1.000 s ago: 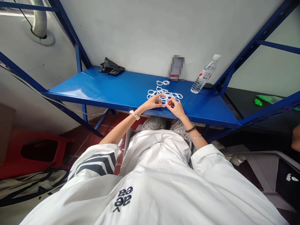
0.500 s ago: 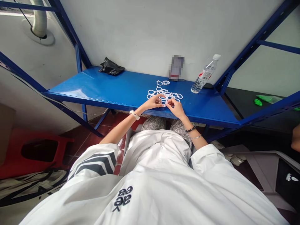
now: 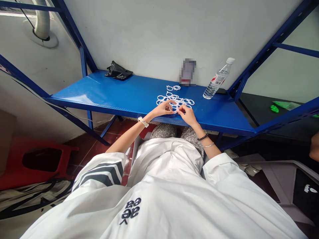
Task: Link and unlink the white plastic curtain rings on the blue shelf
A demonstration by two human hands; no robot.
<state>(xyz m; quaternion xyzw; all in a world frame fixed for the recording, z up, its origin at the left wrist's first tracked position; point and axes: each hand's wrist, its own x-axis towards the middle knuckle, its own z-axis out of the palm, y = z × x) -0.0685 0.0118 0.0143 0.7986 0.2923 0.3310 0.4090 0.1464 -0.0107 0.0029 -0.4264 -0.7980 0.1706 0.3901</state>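
Note:
White plastic curtain rings (image 3: 174,97), each with a small eyelet where one can be made out, lie in a loose pile at the front middle of the blue table (image 3: 129,94). Two or three more rings (image 3: 176,88) sit just behind the pile. Over its near edge, my left hand (image 3: 162,109) curls thumb and fingers around one white curtain ring (image 3: 170,108). On the other side of that same ring, my right hand (image 3: 186,115) pinches with thumb and forefinger. Fingertips partly hide the ring, so the fine detail between them is unclear.
A water bottle (image 3: 216,79) stands right of the rings, with a dark flat object (image 3: 221,91) behind it. A blurred-out upright item (image 3: 187,72) leans at the wall. A black plastic bag (image 3: 118,70) lies at the back left. Blue rack posts (image 3: 83,63) frame the table.
Hardly anything differs. Both hands keep their place on the ring, with only a slight shift of the fingers; the pile has not moved.

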